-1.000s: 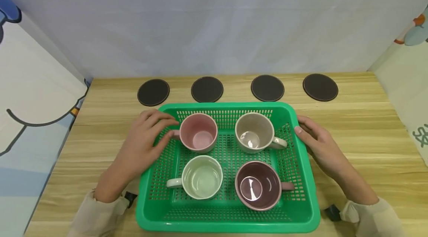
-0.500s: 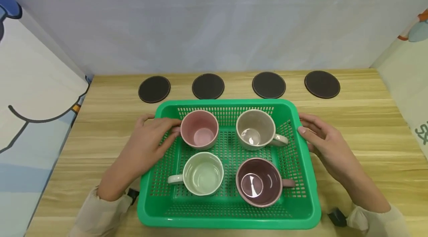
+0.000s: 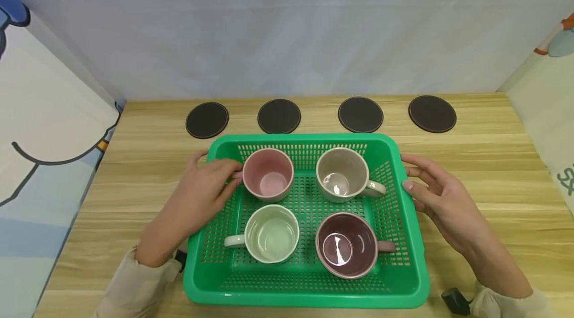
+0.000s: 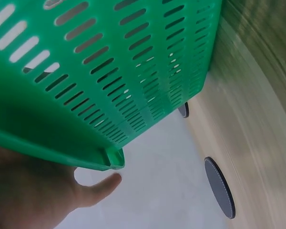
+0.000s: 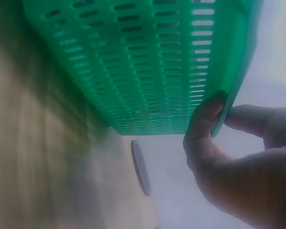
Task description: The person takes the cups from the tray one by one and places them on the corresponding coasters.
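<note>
In the head view my left hand (image 3: 190,203) reaches over the basket's left rim and pinches the handle of the pink mug (image 3: 272,186); the left wrist view shows this hand (image 4: 38,195) beside the rim, the mug hidden. With its thumb on top and a finger under the edge, my right hand (image 3: 457,213) holds the right rim of the green basket (image 3: 309,300), as the right wrist view of the hand (image 5: 243,174) also shows. Inside the basket, upright, stand a beige mug (image 3: 334,171), a pale green mug (image 3: 273,238) and a dark mauve mug (image 3: 354,265).
Behind the basket several round black coasters stand in a row on the wooden table (image 3: 489,158), among them the far left one (image 3: 207,120) and the far right one (image 3: 432,114). A pale cloth wall (image 3: 287,39) rises behind them.
The left fingers have closed on the pink mug's handle. My right hand has slid slightly nearer me along the rim, its fingers more spread. The mugs keep their places in the basket.
</note>
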A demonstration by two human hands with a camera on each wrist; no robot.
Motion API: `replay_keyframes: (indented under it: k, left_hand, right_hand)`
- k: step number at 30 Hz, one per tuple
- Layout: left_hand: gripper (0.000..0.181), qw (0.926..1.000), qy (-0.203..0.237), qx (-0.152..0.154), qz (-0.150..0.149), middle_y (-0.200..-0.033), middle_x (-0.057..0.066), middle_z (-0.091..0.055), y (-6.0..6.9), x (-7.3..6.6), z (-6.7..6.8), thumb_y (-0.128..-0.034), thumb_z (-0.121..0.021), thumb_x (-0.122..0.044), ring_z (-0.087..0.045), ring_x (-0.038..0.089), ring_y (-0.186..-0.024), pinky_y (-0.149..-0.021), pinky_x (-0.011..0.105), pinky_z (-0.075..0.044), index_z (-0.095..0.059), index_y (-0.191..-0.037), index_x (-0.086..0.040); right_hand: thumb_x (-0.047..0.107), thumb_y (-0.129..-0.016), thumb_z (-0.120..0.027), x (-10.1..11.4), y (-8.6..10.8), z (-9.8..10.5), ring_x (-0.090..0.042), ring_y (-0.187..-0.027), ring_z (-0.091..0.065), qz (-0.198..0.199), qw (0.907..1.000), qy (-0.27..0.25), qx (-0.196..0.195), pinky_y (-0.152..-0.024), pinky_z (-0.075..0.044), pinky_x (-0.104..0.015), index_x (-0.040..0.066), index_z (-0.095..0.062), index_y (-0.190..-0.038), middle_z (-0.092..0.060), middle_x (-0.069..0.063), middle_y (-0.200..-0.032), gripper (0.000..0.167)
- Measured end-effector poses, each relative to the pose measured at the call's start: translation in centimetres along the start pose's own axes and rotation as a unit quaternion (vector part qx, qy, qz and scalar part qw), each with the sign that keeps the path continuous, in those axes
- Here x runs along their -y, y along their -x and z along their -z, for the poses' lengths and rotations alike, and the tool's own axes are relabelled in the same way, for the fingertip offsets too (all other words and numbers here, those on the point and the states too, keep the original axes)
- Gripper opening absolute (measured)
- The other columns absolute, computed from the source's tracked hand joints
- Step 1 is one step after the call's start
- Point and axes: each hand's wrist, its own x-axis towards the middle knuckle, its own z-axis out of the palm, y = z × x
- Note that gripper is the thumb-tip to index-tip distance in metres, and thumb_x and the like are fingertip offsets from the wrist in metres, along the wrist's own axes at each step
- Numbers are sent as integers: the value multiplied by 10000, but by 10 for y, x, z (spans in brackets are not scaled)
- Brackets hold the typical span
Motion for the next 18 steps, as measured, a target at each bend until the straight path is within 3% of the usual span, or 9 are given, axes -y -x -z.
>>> replay_keyframes:
  k: [3, 11, 15, 18]
  left_hand:
    - [154, 9999, -25, -95, -28, -1107, 42, -772, 1, -1, -1, -1046, -649, -237, -715, 237, -1097, -1192, 695, -282, -693, -1138, -121]
    - [184, 9992, -146, -336, -157, -1031, 8, -770, 2, -7, -3, -1005, -688, -300, -716, 230, -976, -1163, 677, -328, -696, -1087, -136]
    - [195, 9981, -227, -531, -234, -996, -3, -764, 2, -10, -4, -983, -715, -313, -694, 219, -932, -1121, 597, -365, -701, -1067, -138]
    - [191, 9971, -274, -637, -323, -967, -15, -749, 1, -13, -4, -975, -727, -316, -669, 209, -902, -978, 475, -450, -708, -1051, -142]
  right_hand:
    - [-35, -1077, -486, -1, 0, 0, -140, -1012, -756, 16, 10000, -27, -4, -834, -658, -325, 85, -410, -1554, -614, -62, -1311, 498]
    - [-42, -1077, -479, -3, 1, 1, -143, -999, -755, 45, 9999, -102, 33, -820, -660, -326, 85, -406, -1555, -613, -63, -1305, 500]
    - [-43, -1077, -478, -3, 1, 0, -137, -998, -754, 60, 9999, -120, 27, -816, -661, -326, 86, -407, -1557, -611, -59, -1305, 502]
    - [-39, -1078, -478, -3, 0, 0, -132, -1000, -752, 64, 9999, -105, 24, -812, -660, -322, 85, -409, -1556, -609, -57, -1307, 499]
